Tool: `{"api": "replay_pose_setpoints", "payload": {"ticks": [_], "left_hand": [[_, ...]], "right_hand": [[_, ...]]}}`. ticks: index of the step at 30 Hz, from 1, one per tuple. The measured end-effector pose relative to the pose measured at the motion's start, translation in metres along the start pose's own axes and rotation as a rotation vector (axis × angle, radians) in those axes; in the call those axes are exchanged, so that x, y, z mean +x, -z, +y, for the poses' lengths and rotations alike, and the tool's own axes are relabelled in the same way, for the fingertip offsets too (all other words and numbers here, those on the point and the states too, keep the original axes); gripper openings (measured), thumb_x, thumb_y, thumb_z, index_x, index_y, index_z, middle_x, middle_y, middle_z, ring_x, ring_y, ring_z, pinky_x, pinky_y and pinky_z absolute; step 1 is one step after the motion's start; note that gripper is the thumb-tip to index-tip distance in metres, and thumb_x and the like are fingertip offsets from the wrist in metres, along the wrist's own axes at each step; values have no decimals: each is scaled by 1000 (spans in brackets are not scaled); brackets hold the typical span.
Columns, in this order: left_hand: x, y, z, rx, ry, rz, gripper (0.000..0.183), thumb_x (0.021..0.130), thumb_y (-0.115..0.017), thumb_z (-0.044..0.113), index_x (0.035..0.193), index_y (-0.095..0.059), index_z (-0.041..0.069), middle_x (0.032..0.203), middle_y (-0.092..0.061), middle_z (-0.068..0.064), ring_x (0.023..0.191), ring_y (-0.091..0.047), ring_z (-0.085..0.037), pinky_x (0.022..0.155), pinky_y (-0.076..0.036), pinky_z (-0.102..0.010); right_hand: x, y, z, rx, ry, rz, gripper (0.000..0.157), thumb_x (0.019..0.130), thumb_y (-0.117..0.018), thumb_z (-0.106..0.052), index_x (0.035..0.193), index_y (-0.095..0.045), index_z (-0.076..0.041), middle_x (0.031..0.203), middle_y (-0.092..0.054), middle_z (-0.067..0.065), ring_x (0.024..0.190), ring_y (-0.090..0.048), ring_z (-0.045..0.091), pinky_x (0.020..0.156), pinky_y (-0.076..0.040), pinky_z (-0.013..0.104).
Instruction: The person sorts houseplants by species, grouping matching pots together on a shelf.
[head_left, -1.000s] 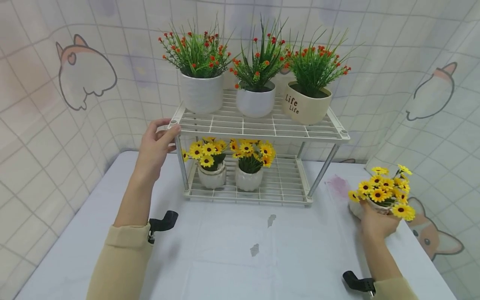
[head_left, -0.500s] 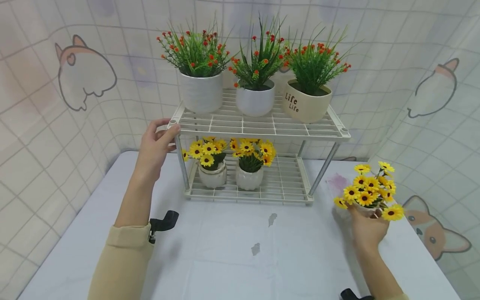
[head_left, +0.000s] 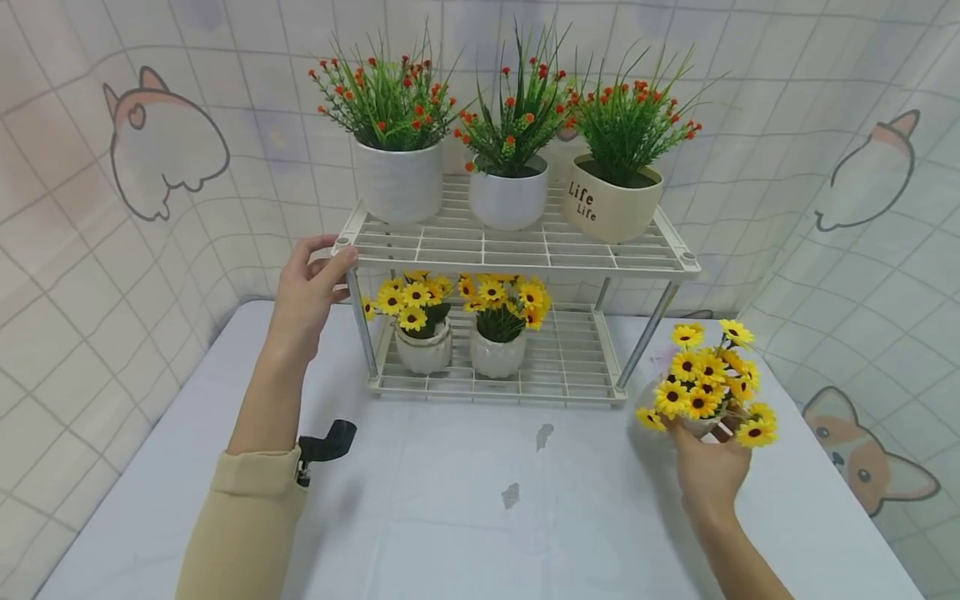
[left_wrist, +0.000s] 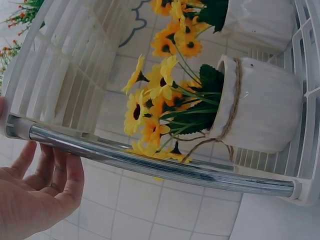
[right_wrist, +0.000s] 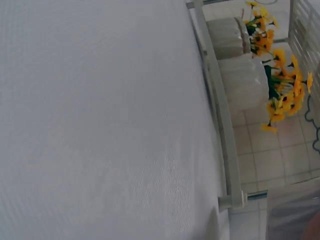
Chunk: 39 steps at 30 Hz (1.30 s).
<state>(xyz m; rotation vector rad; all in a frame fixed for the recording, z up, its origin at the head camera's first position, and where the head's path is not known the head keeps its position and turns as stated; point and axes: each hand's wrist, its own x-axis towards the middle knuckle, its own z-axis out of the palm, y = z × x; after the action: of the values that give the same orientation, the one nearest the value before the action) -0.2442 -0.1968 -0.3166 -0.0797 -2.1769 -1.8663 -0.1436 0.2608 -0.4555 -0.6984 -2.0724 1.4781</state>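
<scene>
My left hand point(head_left: 306, 287) grips the upper front left corner of a white two-tier wire rack point(head_left: 517, 265). In the left wrist view its fingers point(left_wrist: 67, 175) lie at the silver post point(left_wrist: 165, 165). My right hand point(head_left: 712, 475) holds a small pot of yellow daisy-like flowers point(head_left: 701, 383) to the right of the rack; the pot is mostly hidden by flowers and hand. On the lower tier stand two more yellow-flowered white pots, a twine-tied one point(head_left: 423, 352) at the left and another point(head_left: 498, 354) beside it.
Three pots of red-flowered greenery stand on the top tier: a white one point(head_left: 401, 179), a smaller white one point(head_left: 508, 200) and a cream one point(head_left: 611, 204) lettered "Life". A white cloth point(head_left: 450, 500) covers the table. Tile-patterned curtain point(head_left: 247, 125) surrounds its back and sides.
My right hand has moved left with the flower pot, from the table's right edge toward the rack. My left hand has stayed on the rack's corner.
</scene>
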Motion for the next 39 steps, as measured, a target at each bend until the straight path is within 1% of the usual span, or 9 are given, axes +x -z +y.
{"api": "replay_pose_setpoints", "payload": {"ticks": [5, 10, 15, 21, 25, 27, 29, 34, 39], "left_hand": [[1, -1, 0, -1, -1, -2, 61, 103, -60, 45, 151, -41, 14, 135, -59, -19, 112, -59, -22, 104, -47, -45], [1, 0, -1, 0, -4, 6, 61, 103, -60, 45, 152, -41, 14, 135, -58, -20, 112, -60, -22, 103, -47, -44], [0, 0, 0, -1, -11, 9, 61, 103, -60, 45, 152, -41, 14, 136, -58, -20, 110, -60, -22, 101, -48, -43], [-1, 0, 0, 1, -14, 9, 61, 103, -60, 44, 152, -41, 13, 134, -59, -17, 116, -58, -30, 101, -48, -42], [0, 0, -1, -5, -17, 3, 60, 104, -60, 44, 152, -41, 13, 133, -59, -18, 113, -59, -25, 101, -48, -42], [0, 1, -2, -8, -17, 3, 60, 104, -60, 44, 152, -41, 14, 133, -59, -17, 110, -59, -20, 101, -48, -43], [1, 0, -1, -9, -14, 4, 60, 103, -60, 44, 152, -41, 14, 132, -60, -16, 110, -59, -21, 101, -48, -43], [1, 0, -1, -10, 3, 3, 60, 103, -61, 45, 151, -42, 15, 132, -60, -16, 114, -58, -26, 101, -47, -41], [0, -1, 0, -17, 5, 5, 60, 103, -61, 44, 151, -42, 15, 133, -59, -17, 112, -59, -24, 101, -47, -42]], "right_hand": [[-12, -10, -2, 28, 75, -43, 91, 86, -86, -28, 157, -29, -24, 147, -43, 4, 128, -43, 21, 82, -49, 10], [-23, -22, -6, 80, 147, -96, 87, 86, -86, -20, 156, -33, -19, 145, -43, 3, 124, -43, 19, 80, -50, 10], [-31, -35, -8, 92, 170, -125, 84, 86, -86, -16, 153, -35, -13, 141, -44, 5, 120, -44, 19, 80, -48, 15], [-35, -53, -12, 141, 190, -168, 84, 84, -87, -13, 152, -37, -10, 142, -48, 4, 127, -47, 22, 89, -49, 23], [-32, -66, -14, 176, 208, -173, 84, 82, -88, -11, 150, -39, -8, 141, -49, 5, 130, -47, 23, 98, -47, 36], [-30, -73, -15, 189, 221, -180, 86, 80, -90, -10, 150, -39, -7, 143, -49, 5, 132, -46, 23, 106, -43, 41], [-28, -77, -17, 197, 227, -188, 88, 80, -90, -10, 151, -39, -7, 144, -49, 5, 134, -45, 21, 111, -38, 44], [-29, -86, -34, 270, 226, -207, 84, 80, -87, 0, 150, -40, -4, 144, -52, 6, 134, -45, 19, 112, -37, 39], [-27, -98, -43, 327, 228, -220, 83, 78, -86, 6, 148, -44, -3, 142, -54, 8, 132, -47, 19, 115, -34, 34]]}}
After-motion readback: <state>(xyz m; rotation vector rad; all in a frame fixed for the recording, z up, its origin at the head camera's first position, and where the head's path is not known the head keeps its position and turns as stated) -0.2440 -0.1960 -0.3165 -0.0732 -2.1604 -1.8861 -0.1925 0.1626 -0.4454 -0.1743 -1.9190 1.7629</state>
